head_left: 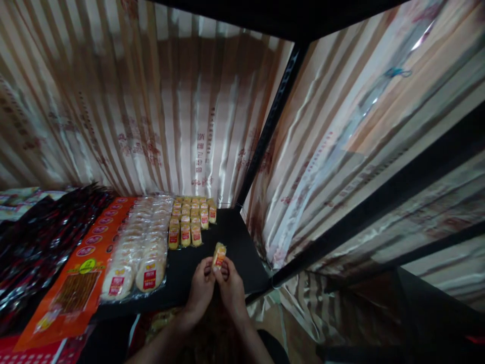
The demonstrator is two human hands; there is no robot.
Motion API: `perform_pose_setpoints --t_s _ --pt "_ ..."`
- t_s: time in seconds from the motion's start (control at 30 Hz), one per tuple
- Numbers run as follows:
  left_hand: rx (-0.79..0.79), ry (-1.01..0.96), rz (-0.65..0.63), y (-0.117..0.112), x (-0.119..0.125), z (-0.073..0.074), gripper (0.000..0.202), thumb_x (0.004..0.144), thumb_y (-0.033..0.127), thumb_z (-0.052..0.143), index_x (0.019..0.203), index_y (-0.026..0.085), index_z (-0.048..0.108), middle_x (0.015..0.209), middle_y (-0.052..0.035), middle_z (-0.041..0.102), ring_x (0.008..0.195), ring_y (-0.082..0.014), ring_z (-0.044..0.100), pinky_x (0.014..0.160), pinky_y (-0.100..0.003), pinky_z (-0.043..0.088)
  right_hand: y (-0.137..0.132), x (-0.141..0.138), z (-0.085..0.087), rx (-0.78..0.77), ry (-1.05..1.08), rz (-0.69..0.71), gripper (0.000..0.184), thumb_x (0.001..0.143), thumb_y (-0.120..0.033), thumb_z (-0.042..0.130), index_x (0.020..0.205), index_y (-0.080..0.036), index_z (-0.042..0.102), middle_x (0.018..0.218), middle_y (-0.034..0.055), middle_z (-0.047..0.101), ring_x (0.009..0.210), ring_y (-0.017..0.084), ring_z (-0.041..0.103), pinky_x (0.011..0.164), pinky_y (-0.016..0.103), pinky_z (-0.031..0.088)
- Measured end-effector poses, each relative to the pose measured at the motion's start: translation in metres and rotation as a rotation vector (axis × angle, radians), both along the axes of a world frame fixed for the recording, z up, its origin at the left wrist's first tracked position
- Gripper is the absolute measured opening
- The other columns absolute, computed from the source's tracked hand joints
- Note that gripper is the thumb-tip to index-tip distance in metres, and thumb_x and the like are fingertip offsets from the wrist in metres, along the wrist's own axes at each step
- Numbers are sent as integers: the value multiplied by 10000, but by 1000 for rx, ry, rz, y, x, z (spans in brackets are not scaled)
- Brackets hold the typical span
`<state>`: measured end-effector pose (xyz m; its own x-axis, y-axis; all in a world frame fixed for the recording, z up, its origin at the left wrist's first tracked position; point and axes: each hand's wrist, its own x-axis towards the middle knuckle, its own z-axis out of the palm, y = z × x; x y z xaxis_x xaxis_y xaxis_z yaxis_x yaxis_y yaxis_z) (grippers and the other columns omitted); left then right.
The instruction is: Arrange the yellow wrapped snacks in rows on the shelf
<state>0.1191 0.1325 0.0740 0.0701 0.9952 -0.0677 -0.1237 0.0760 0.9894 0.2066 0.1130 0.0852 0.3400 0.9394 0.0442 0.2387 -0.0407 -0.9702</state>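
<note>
Between the fingertips of both my hands is a small wrapped snack cake, yellowish with a red and orange label. My left hand pinches it from the left, and my right hand grips it from the right. They hover over the front of a black shelf. Behind and to the left, similar small packaged cakes stand in rows on the shelf. Left of those are overlapping clear packs of round pale crackers or cakes with red labels.
Orange snack packets and dark shiny packets lie farther left. A black metal post rises at the back right corner. Striped plastic sheeting hangs behind, and a black rail runs along the right.
</note>
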Motion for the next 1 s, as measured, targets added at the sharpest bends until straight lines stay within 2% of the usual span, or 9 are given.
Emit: perform_pose_setpoints --t_s 0.13,0.2,0.37,0.5,0.73,0.87,1.0 --pt "32 266 73 27 6 2 363 652 85 475 977 162 617 944 -61 599 860 -142 591 830 -258 462 34 10 -5 7 -41 0 417 735 -400 540 1065 -147 519 918 98 682 796 196 662 716 302 533" --pt "7 333 82 41 9 5 414 641 58 468 1012 155 624 958 -72 603 878 -152 590 839 -252 454 50 12 -6 6 -79 1 413 744 -396 523 1068 -140 518 918 101 678 799 194 660 717 294 529" --pt "-39 339 93 73 20 10 453 657 68 487 1095 116 591 1074 -121 615 988 -200 578 911 -288 421 88 15 -3 29 -263 -48 364 760 -344 486 1075 -168 540 925 75 677 799 182 654 707 269 511" --pt "-40 249 53 92 25 10 460 681 49 456 1125 103 562 1178 -135 579 1096 -194 533 977 -292 377 116 19 -2 39 -460 -93 386 759 -332 477 1098 -165 555 944 73 666 831 190 636 728 278 490" --pt "-91 176 70 105 27 15 417 745 151 466 1155 125 534 1295 -132 497 1201 -205 454 1034 -314 321 147 23 -11 56 -559 -86 437 744 -260 482 1160 -143 539 998 103 644 892 211 604 796 312 462" --pt "-70 112 95 107 30 9 384 765 209 477 1140 174 545 1323 -99 476 1234 -207 420 1052 -337 305 152 22 -19 46 -557 -136 450 746 -288 504 1181 -181 547 973 113 633 916 241 582 784 332 462" --pt "-71 107 86 109 32 0 372 763 186 457 1122 188 557 1318 -66 485 1283 -181 349 1082 -324 257 154 19 -26 73 -513 -122 446 761 -288 480 1197 -224 542 1030 95 611 1003 233 541 827 324 451"
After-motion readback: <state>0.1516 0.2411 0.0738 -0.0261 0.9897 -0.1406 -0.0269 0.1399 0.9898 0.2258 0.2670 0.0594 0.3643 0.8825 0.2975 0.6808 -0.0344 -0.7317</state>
